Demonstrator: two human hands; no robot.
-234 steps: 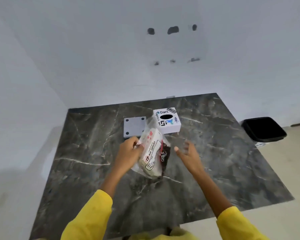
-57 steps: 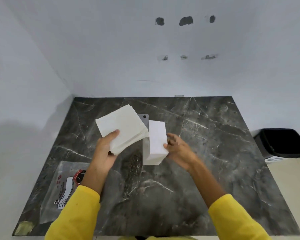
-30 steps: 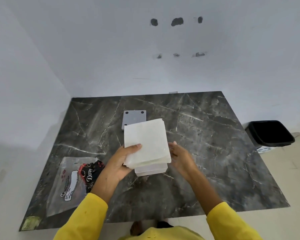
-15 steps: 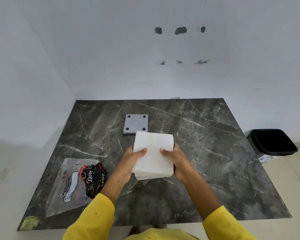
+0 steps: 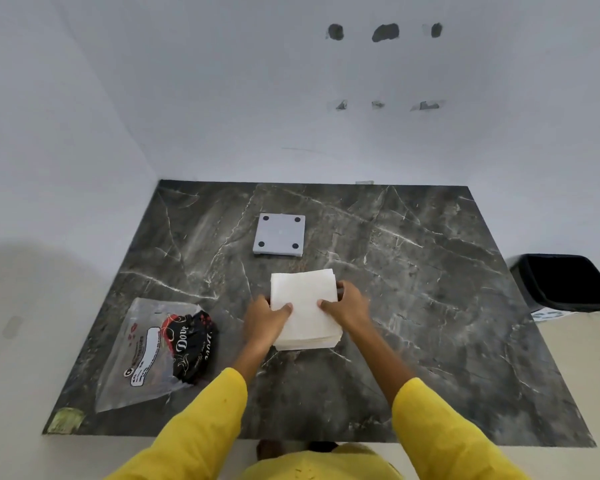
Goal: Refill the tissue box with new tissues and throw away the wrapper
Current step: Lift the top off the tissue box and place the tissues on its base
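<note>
Thumbs point(image 5: 286, 308) pressing on top of tissue stack point(image 5: 305, 308), left hand point(image 5: 265, 320) and right hand point(image 5: 347, 308) clamping it from both sides at frame centre. Stack, fanned and raised moments ago, now squaring over box, hidden beneath; insertion starting. Soft white plies, matte. Grey square base plate point(image 5: 280, 234) lying above. Crinkly clear wrapper point(image 5: 155, 351) lying lower left. Black bin point(image 5: 565, 282) waiting at right edge.

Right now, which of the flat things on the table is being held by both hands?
The white tissue stack; the grey square plate and the plastic wrapper lie untouched.
</note>
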